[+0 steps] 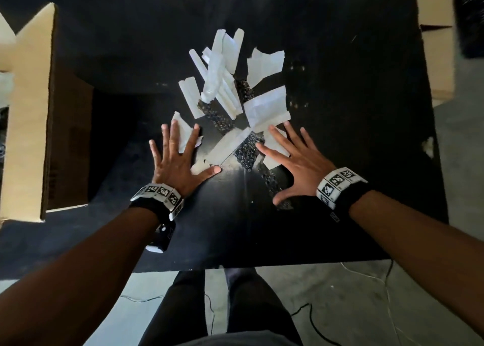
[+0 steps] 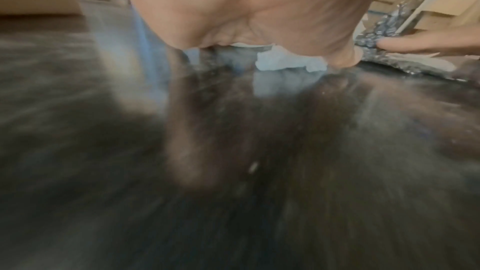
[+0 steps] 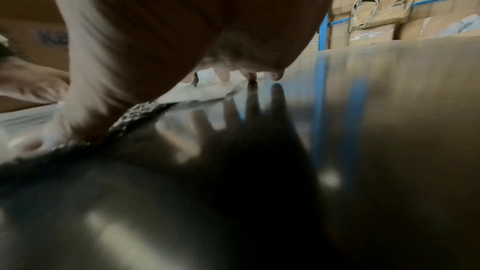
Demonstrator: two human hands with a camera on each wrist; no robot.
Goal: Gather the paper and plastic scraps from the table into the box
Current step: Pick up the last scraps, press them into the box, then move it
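Several white paper scraps [image 1: 222, 83] and dark glittery plastic strips [image 1: 247, 150] lie in a loose pile mid-table. My left hand [image 1: 172, 157] lies flat with fingers spread, its fingertips on a small paper scrap [image 1: 184, 133] at the pile's left edge; that scrap [image 2: 288, 62] shows under the palm in the left wrist view. My right hand [image 1: 290, 157] is also spread flat, fingers on a paper piece [image 1: 273, 146] and thumb on a plastic strip [image 1: 272, 183]. The open cardboard box [image 1: 34, 110] stands at the left.
The black table [image 1: 340, 110] has a small white crumb [image 1: 428, 145] near its right edge. Cardboard boxes [image 1: 434, 44] stand beyond the right edge. Cables [image 1: 311, 319] run over the floor by my legs.
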